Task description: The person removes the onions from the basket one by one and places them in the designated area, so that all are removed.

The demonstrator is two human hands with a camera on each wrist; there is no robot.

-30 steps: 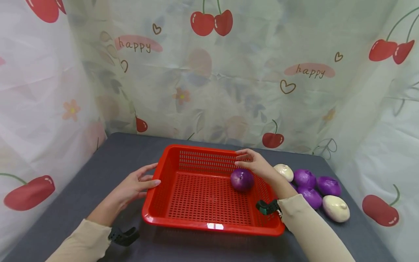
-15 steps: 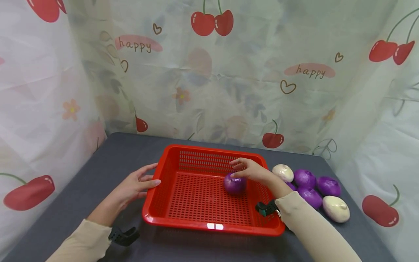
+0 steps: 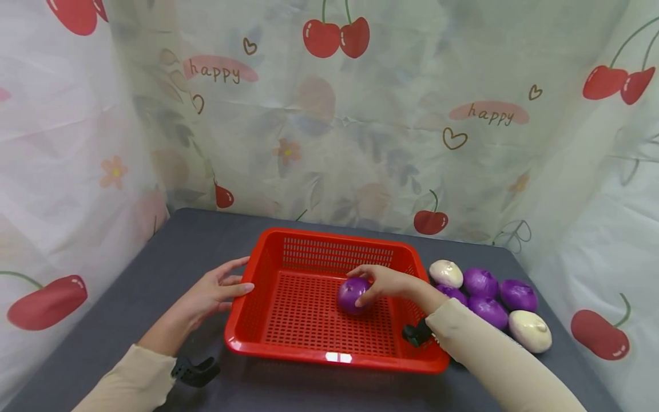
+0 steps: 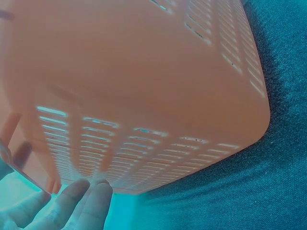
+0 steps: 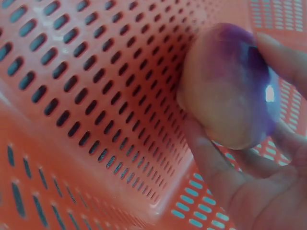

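Observation:
A purple onion (image 3: 351, 294) with a pale underside is inside the red plastic basket (image 3: 332, 359), right of its middle. My right hand (image 3: 383, 284) grips the onion from the right, thumb at its near side and fingers at its far side. In the right wrist view, the onion (image 5: 225, 91) sits between thumb and fingers, close over the slotted floor. My left hand (image 3: 213, 292) holds the basket's left rim, with the thumb on top and the other fingers along the outside. In the left wrist view, fingertips (image 4: 98, 196) show against the slotted outer wall (image 4: 158, 91).
Right of the basket, several more purple onions (image 3: 480, 282) lie in a group with a small white onion (image 3: 445, 273) and a larger white onion (image 3: 530, 331). They rest on a dark grey cloth-covered table (image 3: 206, 234). A cherry-printed curtain (image 3: 340, 143) surrounds the table's back and sides.
My right hand has come left and down from the basket's right side and taken hold of the onion. The onion has shifted left across the basket. My left hand has not moved.

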